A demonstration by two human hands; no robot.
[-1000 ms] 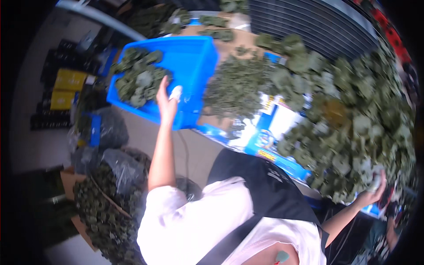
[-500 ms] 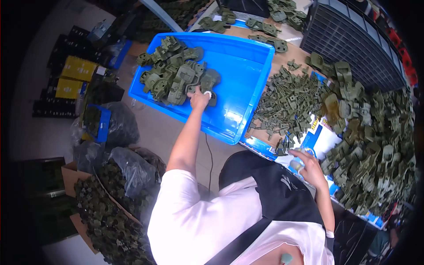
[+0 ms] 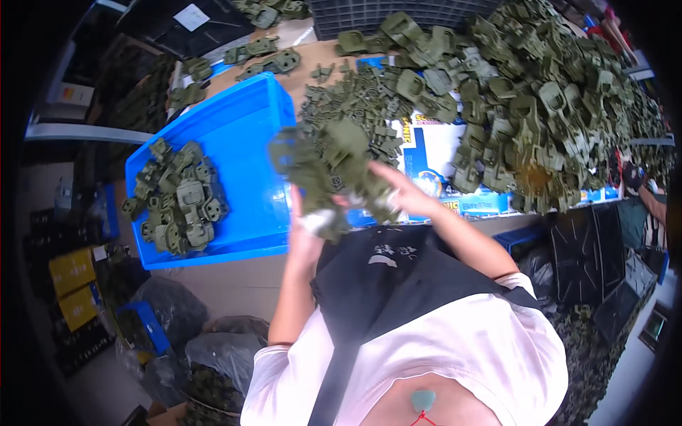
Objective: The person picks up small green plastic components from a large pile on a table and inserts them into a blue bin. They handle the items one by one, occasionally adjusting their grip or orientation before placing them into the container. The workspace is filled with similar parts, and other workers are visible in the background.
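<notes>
Green parts (image 3: 344, 142) are grasped between my left hand (image 3: 305, 233) and right hand (image 3: 412, 197), near the blue bin's (image 3: 245, 167) right end; smaller pieces (image 3: 355, 92) lie on the far side.

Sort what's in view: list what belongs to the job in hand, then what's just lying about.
Likely part of the job:
held green parts, blurred, between left hand and right hand
blue bin, beside the left hand
binned green parts
heaped green parts, to the right

Probably just lying about:
black crate, top
grey plastic bags, lower left
</notes>
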